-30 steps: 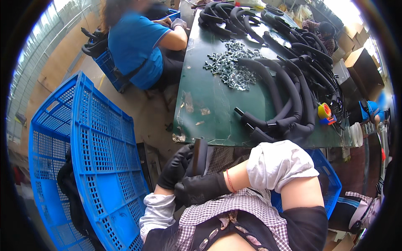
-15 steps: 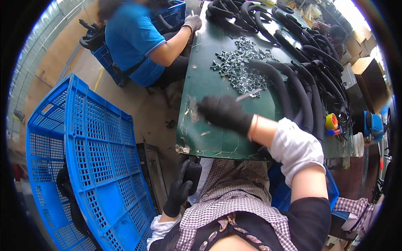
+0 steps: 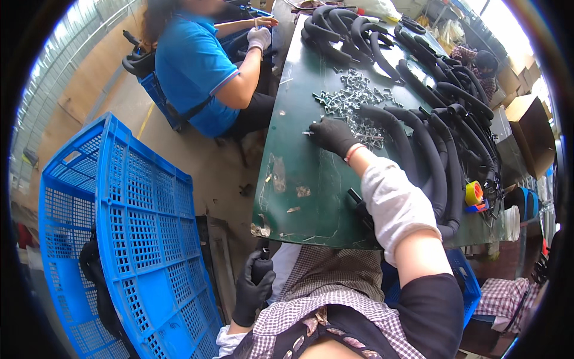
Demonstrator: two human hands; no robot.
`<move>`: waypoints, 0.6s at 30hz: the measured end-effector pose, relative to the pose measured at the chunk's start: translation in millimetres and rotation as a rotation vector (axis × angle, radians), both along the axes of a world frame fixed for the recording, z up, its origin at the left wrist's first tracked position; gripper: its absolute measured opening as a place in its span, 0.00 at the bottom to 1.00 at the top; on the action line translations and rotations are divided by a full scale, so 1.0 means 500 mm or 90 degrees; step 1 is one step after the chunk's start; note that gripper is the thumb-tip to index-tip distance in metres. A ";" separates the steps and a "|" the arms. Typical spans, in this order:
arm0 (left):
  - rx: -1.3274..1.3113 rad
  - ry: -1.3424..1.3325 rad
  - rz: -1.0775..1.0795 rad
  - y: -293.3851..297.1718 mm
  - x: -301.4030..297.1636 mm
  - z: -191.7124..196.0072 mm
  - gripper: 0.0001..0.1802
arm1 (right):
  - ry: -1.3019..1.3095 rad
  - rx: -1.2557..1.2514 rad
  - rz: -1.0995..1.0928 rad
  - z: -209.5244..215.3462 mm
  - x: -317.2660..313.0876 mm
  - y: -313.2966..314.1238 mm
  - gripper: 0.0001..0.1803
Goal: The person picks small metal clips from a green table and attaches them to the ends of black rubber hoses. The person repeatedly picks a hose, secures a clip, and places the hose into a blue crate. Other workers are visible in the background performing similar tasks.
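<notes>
The black-gloved left hand (image 3: 251, 293) has its fingers wrapped around a matte black foam-covered tube (image 3: 261, 270), which looks light, soft outside and grippy, best held around its padding. The black-gloved right hand (image 3: 332, 136) has its fingers curled by a small shiny metal piece (image 3: 308, 133); whether they clamp it, I cannot tell. Just beyond them lie silvery angular metal clips (image 3: 351, 96), likely stiff and slippery, best pinched singly.

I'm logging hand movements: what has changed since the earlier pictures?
The right hand moved forward from beside the left hand to the pile of metal pieces on the green table; a small metal piece shows at its fingers, perhaps held. The left hand still grips the black tube; the blue crate stayed put.
</notes>
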State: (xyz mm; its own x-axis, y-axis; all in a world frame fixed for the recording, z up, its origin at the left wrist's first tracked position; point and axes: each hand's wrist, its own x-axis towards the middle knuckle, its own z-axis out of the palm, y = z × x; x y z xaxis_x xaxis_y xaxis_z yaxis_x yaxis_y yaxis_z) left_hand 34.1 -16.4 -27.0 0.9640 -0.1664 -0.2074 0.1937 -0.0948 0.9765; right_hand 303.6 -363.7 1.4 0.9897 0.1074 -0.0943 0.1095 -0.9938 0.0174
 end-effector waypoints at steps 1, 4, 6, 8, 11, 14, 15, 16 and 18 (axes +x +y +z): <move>0.020 -0.028 0.009 0.000 0.001 -0.007 0.30 | 0.023 -0.009 0.026 0.005 -0.019 0.000 0.10; 0.036 -0.070 0.002 0.000 0.007 -0.004 0.27 | -0.050 0.001 0.110 -0.018 -0.068 -0.039 0.08; 0.037 -0.073 0.013 0.000 0.001 -0.018 0.24 | -0.066 0.090 0.048 -0.008 -0.095 -0.056 0.10; 0.013 -0.025 0.016 0.007 -0.007 -0.022 0.24 | -0.074 0.121 0.027 0.022 -0.105 -0.051 0.13; -0.042 0.000 0.018 0.011 -0.015 -0.023 0.23 | -0.064 0.163 -0.022 0.070 -0.125 -0.042 0.17; -0.088 0.016 0.014 0.005 -0.022 -0.015 0.24 | -0.080 0.165 -0.057 0.074 -0.138 -0.054 0.19; -0.066 -0.003 0.009 0.002 -0.024 0.003 0.24 | -0.089 0.155 -0.062 0.069 -0.138 -0.057 0.19; -0.045 -0.023 0.005 0.000 -0.027 0.012 0.25 | -0.098 0.145 -0.068 0.067 -0.140 -0.061 0.20; -0.028 -0.038 0.002 0.000 -0.034 0.004 0.25 | -0.045 0.171 -0.055 0.074 -0.147 -0.062 0.21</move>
